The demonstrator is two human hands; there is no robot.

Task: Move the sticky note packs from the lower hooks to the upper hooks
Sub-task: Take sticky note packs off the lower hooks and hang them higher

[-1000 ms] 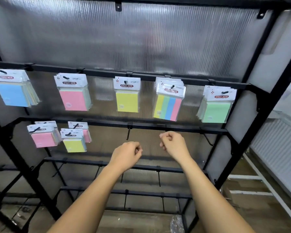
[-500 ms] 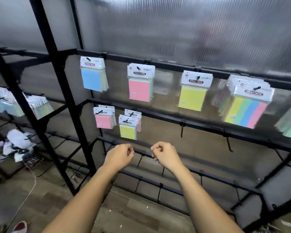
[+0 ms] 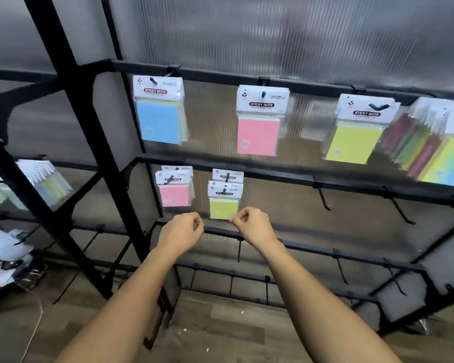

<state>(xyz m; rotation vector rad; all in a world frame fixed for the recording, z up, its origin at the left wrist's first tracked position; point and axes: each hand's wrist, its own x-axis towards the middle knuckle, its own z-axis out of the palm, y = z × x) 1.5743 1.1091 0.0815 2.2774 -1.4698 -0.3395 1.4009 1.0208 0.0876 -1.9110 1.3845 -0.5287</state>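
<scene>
Both hands, left hand (image 3: 180, 232) and right hand (image 3: 252, 225), hover curled, empty, below the yellow pack (image 3: 223, 203).

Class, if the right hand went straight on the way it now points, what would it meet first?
Probably the lower yellow pack, just beyond the right hand; depth is unclear.

The view has been swung leftward along the rack. The left hand (image 3: 180, 233) and the right hand (image 3: 252, 226) have been carried away from below the bare hooks (image 3: 323, 196) and are now placed just under the lower yellow pack (image 3: 223, 206), near the lower pink pack (image 3: 174, 195). The striped pack (image 3: 446, 158) is now cut by the right edge, and a neighbouring rack's packs (image 3: 45, 182) have been brought into view at the left.
</scene>
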